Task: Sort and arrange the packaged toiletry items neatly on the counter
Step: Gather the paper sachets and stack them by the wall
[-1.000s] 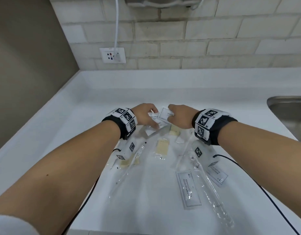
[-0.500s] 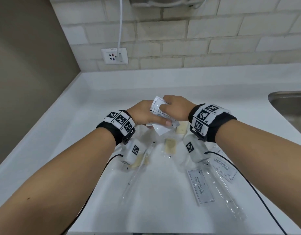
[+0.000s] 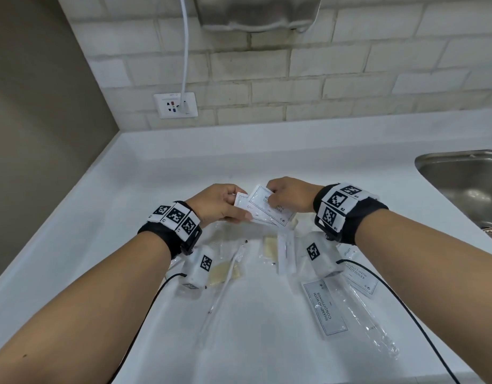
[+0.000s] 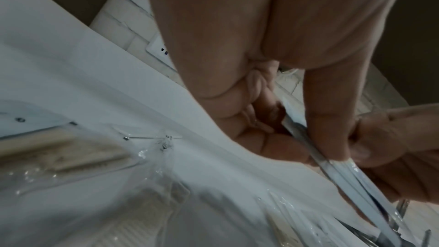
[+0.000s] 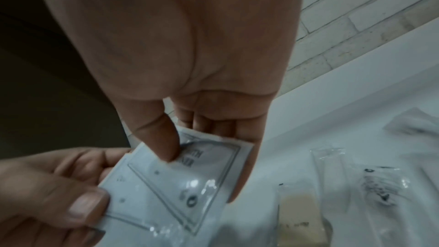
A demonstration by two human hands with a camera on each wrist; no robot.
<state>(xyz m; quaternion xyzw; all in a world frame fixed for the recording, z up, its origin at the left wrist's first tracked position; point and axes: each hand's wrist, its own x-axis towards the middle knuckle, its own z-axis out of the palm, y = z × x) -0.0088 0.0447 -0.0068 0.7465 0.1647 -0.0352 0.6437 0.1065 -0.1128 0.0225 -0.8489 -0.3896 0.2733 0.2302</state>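
Note:
Both hands hold a small stack of white shampoo sachets (image 3: 263,209) above the white counter (image 3: 128,195). My left hand (image 3: 220,207) pinches the stack's left edge between thumb and fingers. My right hand (image 3: 287,198) pinches the top sachet (image 5: 180,181) with its thumb on the printed face. In the left wrist view the sachets (image 4: 337,168) show edge-on between the two hands. Below lie another shampoo sachet (image 3: 325,310), a sachet (image 3: 360,275) partly under my right wrist, a wrapped toothbrush (image 3: 225,281) and clear packets with beige contents (image 3: 269,246).
A steel sink (image 3: 466,184) is set into the counter at the right. A wall socket (image 3: 175,105) with a white cable sits on the tiled back wall, under a metal dispenser (image 3: 256,12). A long clear wrapper (image 3: 369,322) lies near the front right.
Both hands have lifted off the counter with the sachets and now hold them together as an overlapping stack. The head view has tilted up.

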